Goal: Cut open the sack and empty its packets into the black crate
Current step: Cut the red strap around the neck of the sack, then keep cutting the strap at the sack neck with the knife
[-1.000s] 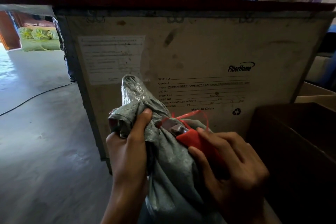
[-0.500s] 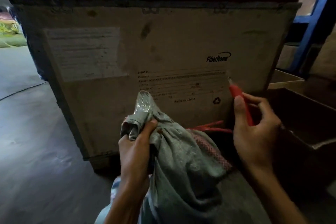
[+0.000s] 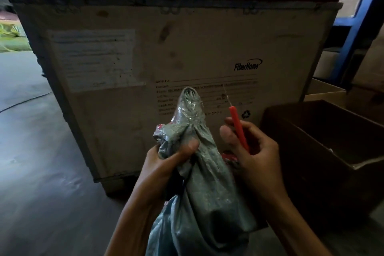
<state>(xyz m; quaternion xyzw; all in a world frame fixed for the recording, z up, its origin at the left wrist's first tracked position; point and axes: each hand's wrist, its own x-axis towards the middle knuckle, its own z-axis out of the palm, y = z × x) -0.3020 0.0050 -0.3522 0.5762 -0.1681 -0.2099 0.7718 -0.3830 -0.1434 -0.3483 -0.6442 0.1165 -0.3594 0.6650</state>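
A grey woven sack stands upright in front of me, its bunched, taped neck pointing up. My left hand grips the sack just below the neck, thumb across the fabric. My right hand holds a red-handled cutter upright beside the neck, a thin blade showing above the handle, apart from the sack. A bit of red shows at the sack's side under that hand. The dark crate sits open to the right. No packets are visible.
A large wooden shipping crate with a printed label stands directly behind the sack. Blue shelving and cardboard boxes are at the right. Bare concrete floor with a cable across it lies to the left.
One second ago my right hand held the cutter against the red tie at the sack's neck. It then pulled away right and now holds the cutter upright, closer to the neck.
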